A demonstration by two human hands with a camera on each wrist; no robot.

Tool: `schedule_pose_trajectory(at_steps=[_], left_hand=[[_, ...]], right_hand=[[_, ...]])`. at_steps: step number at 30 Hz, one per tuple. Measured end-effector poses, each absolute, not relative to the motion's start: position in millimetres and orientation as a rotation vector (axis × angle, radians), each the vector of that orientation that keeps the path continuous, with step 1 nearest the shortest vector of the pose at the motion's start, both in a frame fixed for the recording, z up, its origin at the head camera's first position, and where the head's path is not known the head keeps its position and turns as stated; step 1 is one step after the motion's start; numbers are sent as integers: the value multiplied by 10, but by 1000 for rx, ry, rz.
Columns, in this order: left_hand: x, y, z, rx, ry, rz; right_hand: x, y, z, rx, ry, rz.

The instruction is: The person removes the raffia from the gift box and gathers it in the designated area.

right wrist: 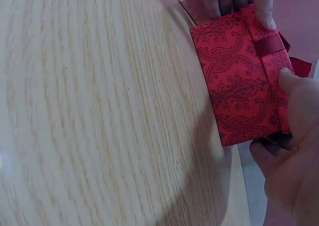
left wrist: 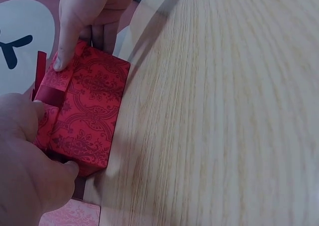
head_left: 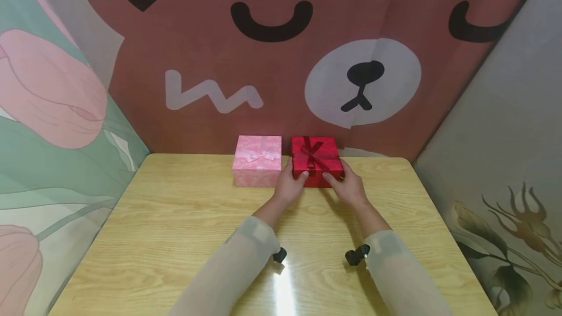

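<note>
A red gift box with a dark red ribbon and bow stands at the table's far edge. My left hand grips its left side, thumb on the front of the lid and fingers along the side. On the opposite side my right hand holds it the same way. Both wrist views show the box's patterned front between the two hands, its lid seated on the base. Just left of it sits a pink gift box with a pale pink bow, close beside my left hand.
The light wooden table spreads toward me from the boxes. Right behind its far edge hangs a brown curtain with a bear face. A grey flowered curtain borders the right side, and a tulip-patterned one the left.
</note>
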State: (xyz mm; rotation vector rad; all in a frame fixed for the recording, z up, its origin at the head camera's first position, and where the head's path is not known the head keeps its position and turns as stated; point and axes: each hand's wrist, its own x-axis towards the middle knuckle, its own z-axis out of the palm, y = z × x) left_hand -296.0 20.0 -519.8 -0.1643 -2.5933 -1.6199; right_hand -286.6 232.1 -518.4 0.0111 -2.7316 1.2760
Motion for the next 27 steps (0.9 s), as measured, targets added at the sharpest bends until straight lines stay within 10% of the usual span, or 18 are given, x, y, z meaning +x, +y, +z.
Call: schedule_pose_trajectory(at_steps=[27], left_hand=[[-2860,111,-5226,-188,-2668,-1541]], right_hand=[[-2711,2236,-5257,-21,-2632,1332]])
